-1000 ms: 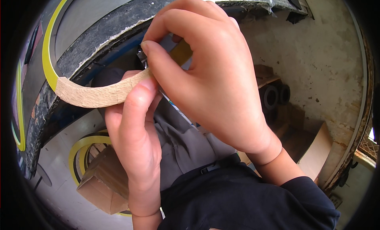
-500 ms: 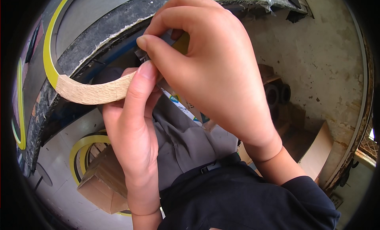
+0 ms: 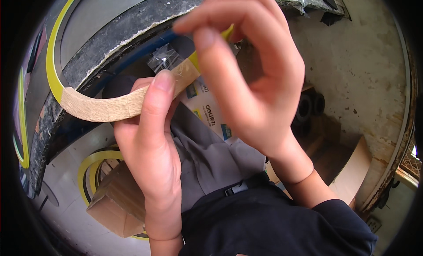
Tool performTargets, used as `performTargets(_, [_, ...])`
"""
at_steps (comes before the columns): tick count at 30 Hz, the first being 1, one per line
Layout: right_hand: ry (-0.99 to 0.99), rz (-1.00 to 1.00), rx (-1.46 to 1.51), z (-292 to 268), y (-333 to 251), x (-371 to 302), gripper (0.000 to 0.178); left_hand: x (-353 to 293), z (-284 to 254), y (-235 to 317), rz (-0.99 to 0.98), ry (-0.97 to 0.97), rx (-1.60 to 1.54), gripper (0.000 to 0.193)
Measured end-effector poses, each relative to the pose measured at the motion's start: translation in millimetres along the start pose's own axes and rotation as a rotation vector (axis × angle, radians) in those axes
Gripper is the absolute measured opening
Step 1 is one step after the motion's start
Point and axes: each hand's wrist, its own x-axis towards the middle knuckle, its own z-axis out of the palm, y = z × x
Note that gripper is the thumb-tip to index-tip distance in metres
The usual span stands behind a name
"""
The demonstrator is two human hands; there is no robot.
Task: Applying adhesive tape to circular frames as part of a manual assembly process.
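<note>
A long band, yellow along most of its length with a rough tan section [image 3: 103, 108], curves across in front of me. My left hand [image 3: 152, 132] pinches the tan section between thumb and fingers. A clear, shiny piece of film or tape seems to lie on the tan part near its right end. Beyond that end the band turns yellow again [image 3: 194, 58] and passes behind my right hand [image 3: 257, 75]. Slightly blurred, this hand is raised with its thumb and index finger apart, and nothing shows held between them.
A dark, worn bench edge [image 3: 128, 40] runs along the top left. Yellow-edged coils [image 3: 90, 168] and a cardboard box [image 3: 119, 203] sit low on the left. A printed white bag [image 3: 209, 112] lies by my lap; another open carton [image 3: 352, 168] and dark rolls [image 3: 304, 108] stand near the stained wall.
My right hand has let go and moved right, away from the left thumb, its fingers spreading. The right end of the tan section now shows. My left hand keeps its pinch.
</note>
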Motion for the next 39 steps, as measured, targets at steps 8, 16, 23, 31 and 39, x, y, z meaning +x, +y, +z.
performTargets(8, [-0.327,0.034,-0.092,-22,-17,3,0.01,-2,1,3,-0.016,-0.055,0.027,0.022])
performTargets(16, [-0.588,-0.091,-0.072,-18,-3,10,0.016,-2,-2,3,-0.009,-0.05,0.06,0.021])
performTargets(23, [-0.622,-0.106,-0.177,-23,-7,16,0.022,-2,1,1,-0.019,-0.006,0.067,0.025])
performTargets(31, [-0.52,-0.179,-0.183,-19,2,4,0.021,1,-8,-3,-0.039,-0.074,0.096,0.047])
performTargets(39, [-0.393,0.8,0.353,-52,-30,-21,0.028,-3,10,-2,0.025,0.015,0.015,0.028])
